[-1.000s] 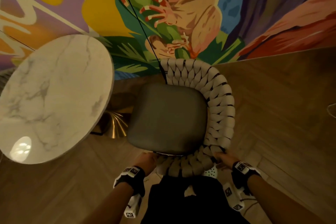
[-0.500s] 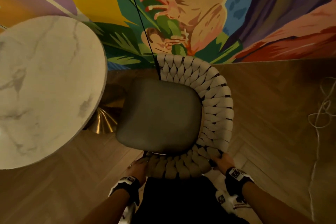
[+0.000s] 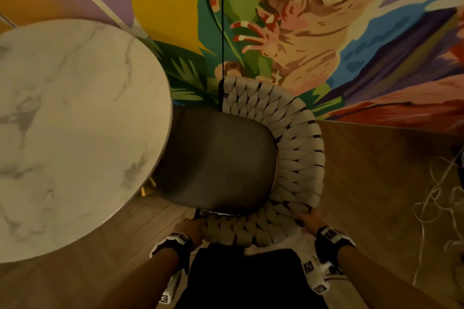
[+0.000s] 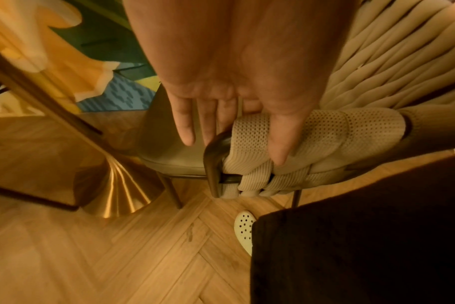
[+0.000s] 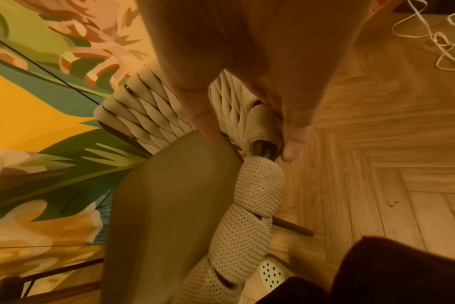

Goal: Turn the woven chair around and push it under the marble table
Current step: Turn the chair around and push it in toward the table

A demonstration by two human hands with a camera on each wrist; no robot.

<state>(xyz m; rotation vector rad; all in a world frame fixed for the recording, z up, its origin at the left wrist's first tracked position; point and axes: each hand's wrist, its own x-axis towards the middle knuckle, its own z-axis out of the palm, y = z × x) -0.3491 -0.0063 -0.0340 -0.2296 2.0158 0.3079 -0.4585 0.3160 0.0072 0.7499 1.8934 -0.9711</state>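
Observation:
The woven chair [image 3: 298, 158] has a cream braided backrest and a grey seat [image 3: 218, 160]; the backrest curves along its right and near sides. The seat's left edge lies beneath the rim of the round marble table [image 3: 75, 133]. My left hand [image 3: 190, 228] grips the near-left end of the braided rim, thumb outside and fingers inside, as the left wrist view shows [image 4: 234, 133]. My right hand [image 3: 310, 219] holds the rim at the near-right curve; in the right wrist view [image 5: 249, 135] thumb and fingers pinch the weave and the frame tube.
A painted mural wall [image 3: 301, 32] stands close behind the chair. The table's gold base [image 4: 112, 185] flares onto the herringbone wood floor. A black cord [image 3: 222, 20] hangs by the backrest. Loose white cable [image 3: 437, 208] lies on the floor at right. My white shoe [image 4: 243, 230] is under the chair's rim.
The chair has slid left toward the table, and its seat edge now sits under the tabletop rim. Both hands kept their hold on the backrest.

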